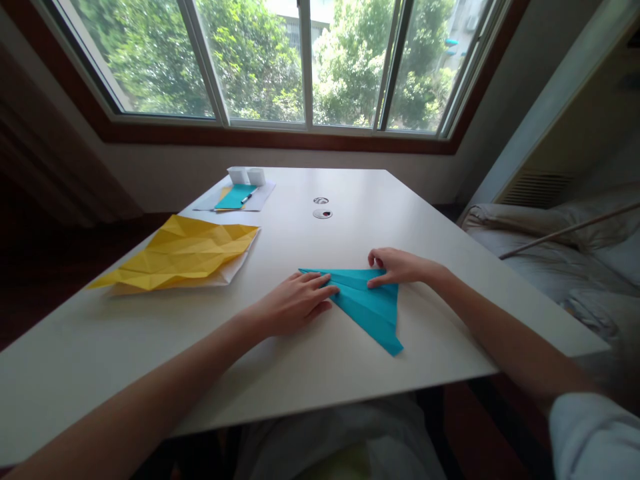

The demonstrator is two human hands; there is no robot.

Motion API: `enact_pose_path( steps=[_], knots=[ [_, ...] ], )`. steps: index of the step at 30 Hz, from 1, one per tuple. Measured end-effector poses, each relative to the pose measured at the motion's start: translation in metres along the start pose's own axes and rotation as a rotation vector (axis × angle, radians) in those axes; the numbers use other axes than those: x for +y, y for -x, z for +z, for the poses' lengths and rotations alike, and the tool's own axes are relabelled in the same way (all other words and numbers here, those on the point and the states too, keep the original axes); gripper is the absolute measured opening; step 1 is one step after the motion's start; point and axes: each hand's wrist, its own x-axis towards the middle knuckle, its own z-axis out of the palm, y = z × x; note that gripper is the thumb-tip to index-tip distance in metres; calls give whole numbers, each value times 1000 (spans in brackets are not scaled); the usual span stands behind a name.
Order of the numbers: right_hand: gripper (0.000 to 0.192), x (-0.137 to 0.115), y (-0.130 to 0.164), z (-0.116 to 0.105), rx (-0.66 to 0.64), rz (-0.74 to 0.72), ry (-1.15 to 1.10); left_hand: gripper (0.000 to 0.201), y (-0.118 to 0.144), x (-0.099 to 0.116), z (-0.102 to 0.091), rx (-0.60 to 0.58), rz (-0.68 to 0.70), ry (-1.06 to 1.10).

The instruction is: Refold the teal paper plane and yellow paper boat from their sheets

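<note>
1. Head view: both hands are working a teal paper [373, 307] folded into a triangle, lying flat near the table's [450, 280] front edge, about mid-width.
2. Left hand [295, 303] is lying palm-down with fingers flat and together, pressing on the paper's left point; not gripping anything.
3. Right hand [397, 267] is pressing down on the paper's top-right corner with curled fingertips, thumb against the top edge; pinning it, not lifting.
4. Paper's long point is aiming toward the front edge, right of the left hand.
5. Yellow sheet [187, 253], creased all over, is lying near the left edge, well apart from the hands, with a white sheet [237, 267] showing under it.
6. Small teal sheet [234, 197] with a pen [248, 196] on it is sitting near the far left corner, in front of two white blocks [247, 175].
7. Two round discs [322, 213] are sitting mid-table toward the far edge.
</note>
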Motion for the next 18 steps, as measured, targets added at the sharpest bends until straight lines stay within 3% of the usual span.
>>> enact_pose_path(
  steps=[8,14,18],
  knots=[
    [53,-9,0,1,-7,-7,37,34,0,5,-2,-25,-26,-16],
    [21,-26,8,-7,280,-19,391,39,-2,8,1,-24,-87,-60],
    [19,-41,12,-10,491,-64,533,41,-4,6,5,-18,-135,-76]
  ],
)
